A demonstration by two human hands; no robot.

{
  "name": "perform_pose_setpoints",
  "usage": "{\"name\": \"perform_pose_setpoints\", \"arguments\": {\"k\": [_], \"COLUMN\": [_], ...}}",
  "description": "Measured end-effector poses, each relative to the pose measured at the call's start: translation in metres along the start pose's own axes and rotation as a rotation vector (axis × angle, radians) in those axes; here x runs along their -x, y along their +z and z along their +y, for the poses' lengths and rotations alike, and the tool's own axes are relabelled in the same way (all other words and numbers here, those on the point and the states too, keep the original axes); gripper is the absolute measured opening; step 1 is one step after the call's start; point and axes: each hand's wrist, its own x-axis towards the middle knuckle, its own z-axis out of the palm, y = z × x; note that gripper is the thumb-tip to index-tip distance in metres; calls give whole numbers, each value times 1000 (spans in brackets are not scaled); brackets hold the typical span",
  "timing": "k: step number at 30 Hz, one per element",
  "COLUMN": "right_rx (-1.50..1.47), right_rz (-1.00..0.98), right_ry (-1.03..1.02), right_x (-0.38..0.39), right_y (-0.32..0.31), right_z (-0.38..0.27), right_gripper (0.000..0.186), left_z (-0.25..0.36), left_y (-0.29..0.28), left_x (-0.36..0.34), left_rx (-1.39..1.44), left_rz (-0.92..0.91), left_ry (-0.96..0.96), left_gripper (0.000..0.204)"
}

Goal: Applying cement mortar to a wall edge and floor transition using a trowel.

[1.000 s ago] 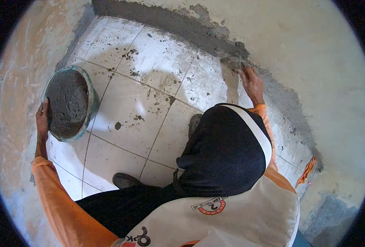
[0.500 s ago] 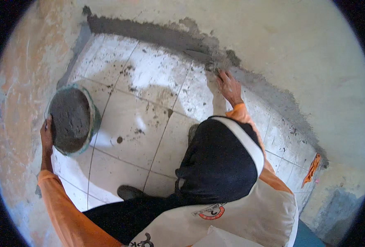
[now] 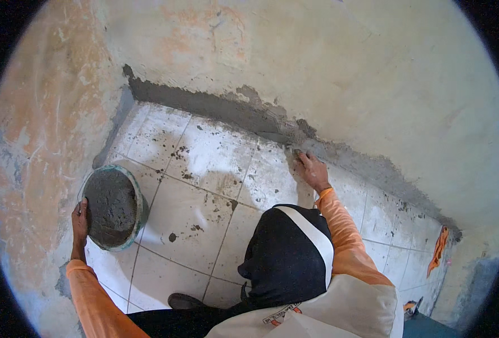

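Observation:
A round green bucket (image 3: pixel 143 209) stands on the tiles at the left, filled close to its rim with wet grey mortar (image 3: pixel 111 207). My left hand (image 3: pixel 80 222) grips the bucket's left rim, fingers closed over the edge. Farther off, my right hand (image 3: pixel 314 170) is low at the foot of the far wall, its fingers bent and closed. Whatever it holds is small or hidden by the fingers. Just beyond it runs a band of grey mortar (image 3: pixel 204 107) along the wall's base, smooth at the left and rougher near the hand.
Mortar crumbs dot the white floor tiles (image 3: pixel 190 200). A second mortar strip (image 3: pixel 114 127) follows the left wall (image 3: pixel 52 129). An orange cloth (image 3: pixel 438 251) lies at the far right by the wall. My bent knee in black trousers (image 3: pixel 286 248) is between my arms.
The view has tipped up, so walls, bucket and floor sit lower in the picture. My right hand stays by the wall's base; my left hand is still on the bucket.

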Motion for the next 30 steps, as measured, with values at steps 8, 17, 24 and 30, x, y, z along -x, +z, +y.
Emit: {"name": "perform_pose_setpoints", "arguments": {"k": [8,17,24,30], "right_rx": [-121,-27,-83,-51], "right_rz": [212,72,292,366], "right_ry": [63,15,100,17], "right_x": [16,-4,-6,5], "right_y": [-27,24,-14,-6], "right_z": [-8,-3,-25,-49], "right_gripper": [41,40,33,42], "left_z": [-15,-1,-12,-2], "left_y": [-13,-1,-11,-6], "left_x": [-5,-1,3,1], "left_rx": [-12,-6,-13,-13], "left_rz": [-13,-7,1,5], "left_ry": [-41,-88,-63,-79], "left_gripper": [83,88,85,85]}}
